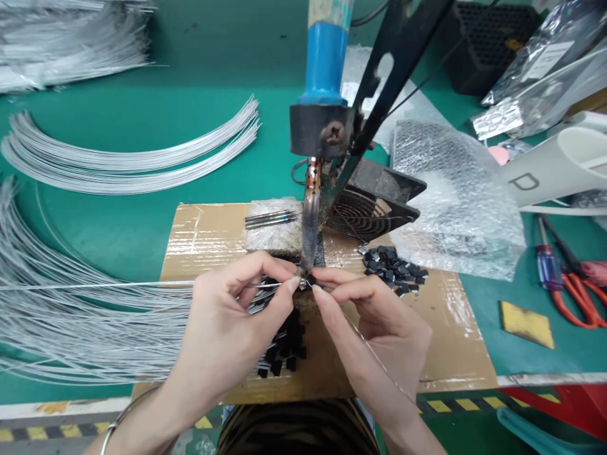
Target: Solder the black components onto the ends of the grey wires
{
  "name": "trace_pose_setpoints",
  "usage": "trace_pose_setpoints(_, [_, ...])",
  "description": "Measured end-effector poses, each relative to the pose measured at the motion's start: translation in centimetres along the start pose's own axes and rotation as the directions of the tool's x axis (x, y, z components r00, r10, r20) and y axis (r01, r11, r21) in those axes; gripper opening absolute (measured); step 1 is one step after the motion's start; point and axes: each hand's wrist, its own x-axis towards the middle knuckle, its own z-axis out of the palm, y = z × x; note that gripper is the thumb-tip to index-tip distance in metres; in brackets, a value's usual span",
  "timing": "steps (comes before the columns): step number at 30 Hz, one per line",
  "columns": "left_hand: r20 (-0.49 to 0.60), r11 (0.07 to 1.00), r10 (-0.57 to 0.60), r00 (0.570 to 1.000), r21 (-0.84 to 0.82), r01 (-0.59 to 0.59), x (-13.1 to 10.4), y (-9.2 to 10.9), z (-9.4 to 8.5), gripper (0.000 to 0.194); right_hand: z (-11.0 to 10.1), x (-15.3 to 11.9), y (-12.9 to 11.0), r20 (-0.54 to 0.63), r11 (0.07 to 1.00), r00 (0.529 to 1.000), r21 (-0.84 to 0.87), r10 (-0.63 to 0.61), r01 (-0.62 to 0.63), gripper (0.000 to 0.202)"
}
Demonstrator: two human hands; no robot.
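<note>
My left hand pinches a thin grey wire between thumb and forefinger, its end close under the tip of a soldering iron. The iron is clamped upright, point down, its blue handle above. Opposite, my right hand is closed on a thin solder wire that runs back across the palm towards the wrist. The fingertips of both hands nearly meet at the iron's tip. A tiny black part sits between them; its details are too small to make out. Below lie wires with black ends, partly hidden by my left hand.
Loose grey wires spread at left, with a wire bundle behind. Small black pieces lie on the cardboard. A fan stands behind the iron. Right are bubble wrap, a yellow sponge and red-handled scissors.
</note>
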Motion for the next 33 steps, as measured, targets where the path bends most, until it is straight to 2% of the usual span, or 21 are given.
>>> trace_pose_setpoints(6, [0.001, 1.0, -0.002, 1.0, 0.008, 0.002, 0.04, 0.11, -0.04, 0.011, 0.12, 0.03, -0.08, -0.029, 1.0, 1.0, -0.001, 0.009, -0.009, 0.013])
trace_pose_setpoints(18, [-0.005, 1.0, 0.028, 1.0, -0.002, -0.028, 0.09, -0.04, 0.11, 0.012, -0.1, 0.06, 0.13, 0.011, 1.0, 1.0, -0.025, -0.011, 0.011, 0.012])
trace_pose_setpoints(23, [-0.007, 1.0, 0.017, 1.0, -0.007, -0.017, -0.12, -0.06, 0.03, 0.012, 0.16, 0.03, 0.02, -0.039, 1.0, 0.999, 0.007, 0.0, 0.0, 0.013])
trace_pose_setpoints(33, [-0.014, 1.0, 0.01, 1.0, 0.016, -0.01, 0.08, 0.05, 0.01, 0.011, 0.31, 0.04, -0.11, -0.03, 1.0, 0.999, -0.001, 0.011, -0.011, 0.012])
